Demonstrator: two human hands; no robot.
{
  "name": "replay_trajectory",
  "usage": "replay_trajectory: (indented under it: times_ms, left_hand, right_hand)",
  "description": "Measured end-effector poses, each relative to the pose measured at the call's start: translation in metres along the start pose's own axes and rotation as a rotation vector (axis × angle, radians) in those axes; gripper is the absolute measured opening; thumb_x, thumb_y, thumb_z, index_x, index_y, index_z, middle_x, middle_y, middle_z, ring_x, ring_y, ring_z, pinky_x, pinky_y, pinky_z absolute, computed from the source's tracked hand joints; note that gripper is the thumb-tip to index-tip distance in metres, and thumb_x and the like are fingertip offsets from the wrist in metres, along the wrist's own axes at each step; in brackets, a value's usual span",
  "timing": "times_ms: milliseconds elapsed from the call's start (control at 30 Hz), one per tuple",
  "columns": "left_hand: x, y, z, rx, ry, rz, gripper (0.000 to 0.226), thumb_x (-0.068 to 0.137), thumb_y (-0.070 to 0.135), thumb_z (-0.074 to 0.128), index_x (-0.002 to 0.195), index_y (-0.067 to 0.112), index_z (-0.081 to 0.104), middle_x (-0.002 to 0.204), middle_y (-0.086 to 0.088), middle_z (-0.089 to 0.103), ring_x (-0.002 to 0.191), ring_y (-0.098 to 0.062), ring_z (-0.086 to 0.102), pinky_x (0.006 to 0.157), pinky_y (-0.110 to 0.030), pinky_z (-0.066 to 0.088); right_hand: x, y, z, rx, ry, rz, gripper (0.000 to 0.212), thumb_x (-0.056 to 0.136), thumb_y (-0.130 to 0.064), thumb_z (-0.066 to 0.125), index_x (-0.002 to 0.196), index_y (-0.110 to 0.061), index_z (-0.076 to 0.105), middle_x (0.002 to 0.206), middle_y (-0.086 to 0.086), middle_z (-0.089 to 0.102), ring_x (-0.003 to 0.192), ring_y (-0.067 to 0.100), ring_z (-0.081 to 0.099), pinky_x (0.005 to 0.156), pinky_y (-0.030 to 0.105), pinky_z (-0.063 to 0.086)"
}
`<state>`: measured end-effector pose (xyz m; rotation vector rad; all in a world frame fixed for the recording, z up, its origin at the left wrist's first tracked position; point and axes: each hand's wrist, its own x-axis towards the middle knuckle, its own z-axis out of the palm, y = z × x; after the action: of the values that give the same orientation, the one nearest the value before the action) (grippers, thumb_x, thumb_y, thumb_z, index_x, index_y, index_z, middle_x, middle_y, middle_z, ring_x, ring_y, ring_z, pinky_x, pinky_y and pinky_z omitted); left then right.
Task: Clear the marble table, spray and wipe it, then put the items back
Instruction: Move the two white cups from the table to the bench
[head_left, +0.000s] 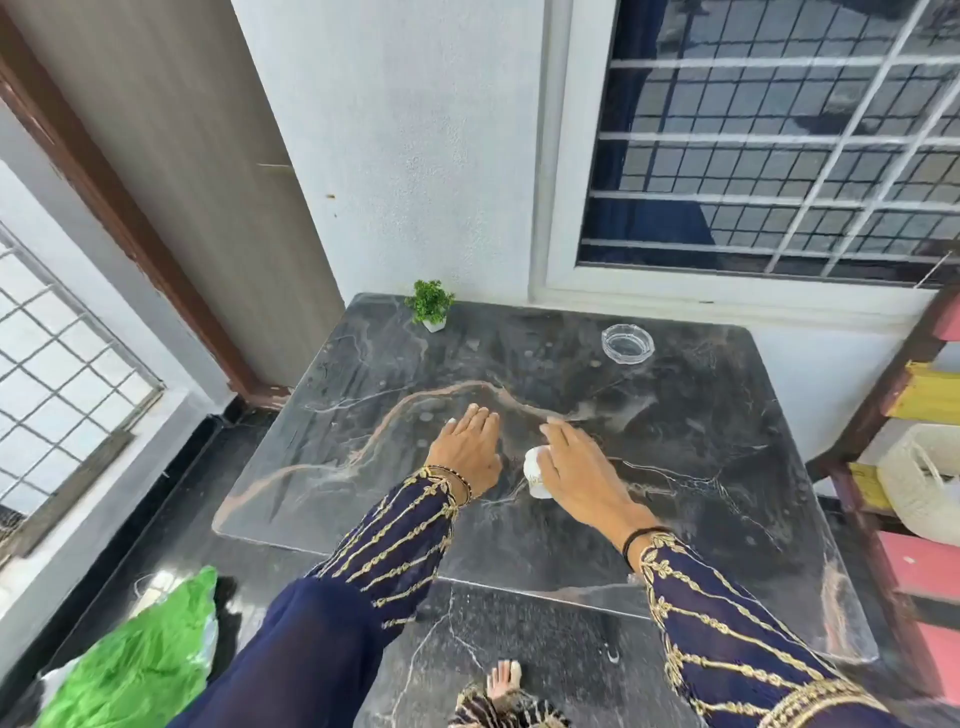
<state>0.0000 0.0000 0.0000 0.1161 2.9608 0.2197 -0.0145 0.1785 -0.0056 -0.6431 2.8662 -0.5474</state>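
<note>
The dark marble table (675, 467) with pale veins fills the middle of the view. My left hand (467, 452) lies flat on its top, fingers together, holding nothing. Just to its right my right hand (576, 467) covers a small white cup (535, 475) that stands on the marble; its fingers curve over the cup's top. A small green plant in a white pot (430, 304) stands at the far left corner. A clear glass ashtray (627, 344) sits near the far edge, right of centre.
A white wall and a barred window (779, 156) rise behind the table. A coloured wooden shelf (893, 395) with a white woven basket (919, 478) stands at the right. A green bag (140, 660) lies on the dark floor at the left.
</note>
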Motion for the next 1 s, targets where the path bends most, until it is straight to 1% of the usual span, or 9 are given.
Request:
replay_trajectory:
  times_ms: [67, 167, 333, 433, 600, 700, 767, 833, 1000]
  left_hand:
    - [0.0, -0.01, 0.01, -0.04, -0.045, -0.042, 0.067, 0.089, 0.028, 0.048, 0.147, 0.011, 0.019, 0.156, -0.009, 0.023, 0.147, -0.026, 0.015, 0.118, -0.045, 0.023]
    - [-0.002, -0.028, 0.033, 0.008, -0.113, -0.086, 0.081, 0.084, 0.036, 0.057, 0.149, 0.017, 0.013, 0.157, -0.012, 0.018, 0.146, -0.033, 0.018, 0.114, -0.049, 0.03]
    - [0.007, -0.044, 0.048, -0.071, -0.145, -0.099, 0.079, 0.087, 0.015, 0.055, 0.151, 0.027, 0.01, 0.159, -0.01, 0.009, 0.142, -0.032, 0.024, 0.1, -0.045, 0.045]
    - [0.016, -0.049, 0.053, -0.115, -0.088, -0.082, 0.072, 0.089, 0.015, 0.054, 0.149, 0.028, 0.018, 0.154, -0.009, 0.022, 0.134, -0.029, 0.036, 0.092, -0.044, 0.052]
    - [0.031, -0.059, 0.063, -0.067, -0.004, -0.033, 0.07, 0.08, 0.009, 0.066, 0.143, 0.02, 0.036, 0.123, -0.013, 0.05, 0.106, -0.032, 0.056, 0.068, -0.041, 0.059]
    - [0.043, -0.057, 0.058, -0.017, -0.022, -0.066, 0.061, 0.089, 0.007, 0.053, 0.145, 0.017, 0.031, 0.119, -0.014, 0.051, 0.104, -0.032, 0.058, 0.073, -0.039, 0.056]
    - [0.052, -0.052, 0.054, 0.016, -0.063, -0.068, 0.053, 0.094, 0.01, 0.045, 0.144, 0.016, 0.03, 0.119, -0.015, 0.054, 0.104, -0.033, 0.06, 0.08, -0.039, 0.053]
    - [0.061, -0.042, 0.05, -0.004, -0.093, -0.086, 0.045, 0.096, 0.012, 0.042, 0.14, 0.013, 0.033, 0.114, -0.018, 0.059, 0.099, -0.038, 0.063, 0.078, -0.042, 0.051]
    - [0.079, -0.008, 0.047, -0.169, -0.118, -0.113, 0.028, 0.092, 0.013, 0.043, 0.119, 0.004, 0.044, 0.105, -0.023, 0.064, 0.096, -0.045, 0.06, 0.077, -0.045, 0.047]
  right_hand:
    - [0.001, 0.011, 0.009, -0.067, -0.052, 0.016, 0.046, 0.101, -0.019, 0.044, 0.145, -0.006, 0.042, 0.159, 0.013, 0.037, 0.149, 0.027, 0.029, 0.12, 0.042, 0.028]
    - [0.001, 0.027, 0.024, -0.092, -0.144, 0.084, 0.056, 0.095, -0.012, 0.053, 0.149, -0.012, 0.039, 0.162, 0.011, 0.032, 0.149, 0.03, 0.028, 0.12, 0.044, 0.029]
    - [0.016, 0.04, 0.028, -0.066, -0.192, 0.077, 0.065, 0.094, -0.006, 0.054, 0.154, -0.023, 0.034, 0.166, 0.002, 0.026, 0.147, 0.028, 0.033, 0.108, 0.043, 0.044]
    - [0.027, 0.042, 0.029, -0.034, -0.193, 0.08, 0.066, 0.096, -0.005, 0.052, 0.155, -0.028, 0.032, 0.164, -0.004, 0.027, 0.145, 0.023, 0.035, 0.102, 0.042, 0.05]
    - [0.043, 0.047, 0.036, -0.038, -0.165, 0.093, 0.064, 0.095, -0.005, 0.052, 0.153, -0.03, 0.038, 0.159, -0.006, 0.038, 0.138, 0.021, 0.045, 0.104, 0.041, 0.048]
    - [0.051, 0.049, 0.035, -0.016, -0.125, 0.104, 0.058, 0.096, -0.006, 0.051, 0.151, -0.025, 0.044, 0.152, -0.001, 0.052, 0.132, 0.024, 0.054, 0.103, 0.04, 0.049]
    - [0.051, 0.054, 0.035, 0.036, -0.082, 0.14, 0.051, 0.096, -0.007, 0.05, 0.145, -0.022, 0.053, 0.138, 0.005, 0.064, 0.119, 0.031, 0.064, 0.093, 0.043, 0.053]
    - [0.046, 0.062, 0.033, 0.131, -0.035, 0.215, 0.044, 0.095, -0.008, 0.052, 0.137, -0.019, 0.059, 0.123, 0.009, 0.072, 0.108, 0.036, 0.067, 0.086, 0.045, 0.054]
    - [0.022, 0.091, 0.028, 0.337, 0.045, 0.426, 0.037, 0.093, -0.011, 0.06, 0.129, -0.017, 0.067, 0.111, 0.013, 0.075, 0.103, 0.034, 0.067, 0.087, 0.038, 0.052]
